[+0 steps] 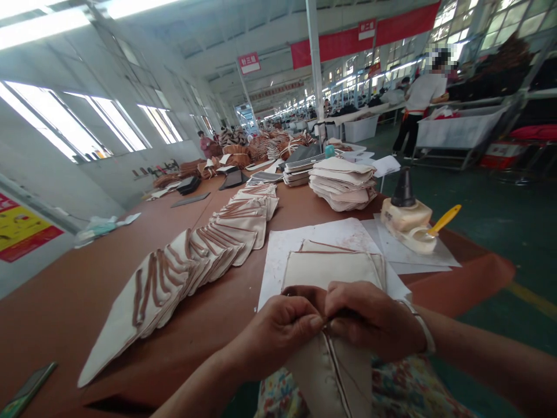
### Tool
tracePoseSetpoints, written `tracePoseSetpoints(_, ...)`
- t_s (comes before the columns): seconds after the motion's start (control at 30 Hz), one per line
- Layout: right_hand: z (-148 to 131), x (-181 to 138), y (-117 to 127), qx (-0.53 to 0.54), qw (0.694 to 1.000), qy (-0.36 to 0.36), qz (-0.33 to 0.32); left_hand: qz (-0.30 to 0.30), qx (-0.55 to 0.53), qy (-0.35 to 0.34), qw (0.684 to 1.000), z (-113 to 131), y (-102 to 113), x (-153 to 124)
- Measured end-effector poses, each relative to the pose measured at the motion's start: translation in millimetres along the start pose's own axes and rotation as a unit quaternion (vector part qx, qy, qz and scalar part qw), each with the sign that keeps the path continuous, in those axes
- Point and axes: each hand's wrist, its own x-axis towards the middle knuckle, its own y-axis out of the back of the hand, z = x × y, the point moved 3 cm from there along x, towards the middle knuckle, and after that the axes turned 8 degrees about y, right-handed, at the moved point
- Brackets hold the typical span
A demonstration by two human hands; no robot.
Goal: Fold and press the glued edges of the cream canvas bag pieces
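Two hands, one left hand (287, 319) and one right hand (369, 319), and one held cream piece (352, 371).
One brown table (226, 313), one bottle (398, 216) with one black nozzle (402, 188), one yellow-handled brush (448, 219), one bracelet (423, 326); at least two flat pieces (326, 270) on the white paper (275, 261); one fanned row (178, 273) and one thick stack (342, 181), both overlapping too closely to count; at least two hanging signs (249, 62).

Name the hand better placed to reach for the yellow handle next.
Probably the right hand: the yellow handle is on its side, and the left hand is farther off. Both pinch the pale piece, so the right would first have to let go.
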Motion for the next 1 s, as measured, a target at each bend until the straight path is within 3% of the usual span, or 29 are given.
tracePoseSetpoints(0.1, 7, 0, 4, 0.130, 0.977, -0.166, 0.018, -0.005, 0.058, -0.068, 0.996, 12, 0, -5)
tracePoseSetpoints(0.17, 11, 2, 4, 0.178, 0.961, -0.213, -0.013, 0.004, 0.093, -0.110, 0.989, 19, 0, -7)
tracePoseSetpoints(0.3, 14, 9, -1, 0.221, 0.954, -0.182, -0.087, 0.015, 0.128, -0.137, 0.982, 21, -1, -9)
tracePoseSetpoints(0.4, 15, 8, -4, 0.220, 0.962, -0.145, -0.066, 0.007, 0.103, -0.122, 0.987, 14, -1, -6)
tracePoseSetpoints(0.6, 15, 0, -5, 0.211, 0.964, -0.152, -0.049, -0.048, -0.085, -0.062, 0.993, 6, 4, -3)
tracePoseSetpoints(0.73, 20, 6, -2, 0.161, 0.976, -0.128, -0.069, -0.054, -0.047, -0.040, 0.997, 13, 6, -9)
tracePoseSetpoints(0.8, 20, 13, 6, 0.056, 0.990, -0.110, -0.068, 0.001, 0.030, -0.065, 0.997, 18, 8, -14)
tracePoseSetpoints(0.9, 6, 26, 29, -0.129, 0.984, -0.121, 0.028, 0.196, 0.143, -0.111, 0.964, 22, 20, -21)
tracePoseSetpoints(0.93, 0, 29, 33, -0.138, 0.979, -0.140, 0.051, 0.264, 0.172, -0.124, 0.941, 23, 25, -24)
tracePoseSetpoints(1.0, -8, 35, 29, -0.071, 0.983, -0.171, 0.015, 0.359, 0.219, -0.145, 0.895, 25, 35, -25)
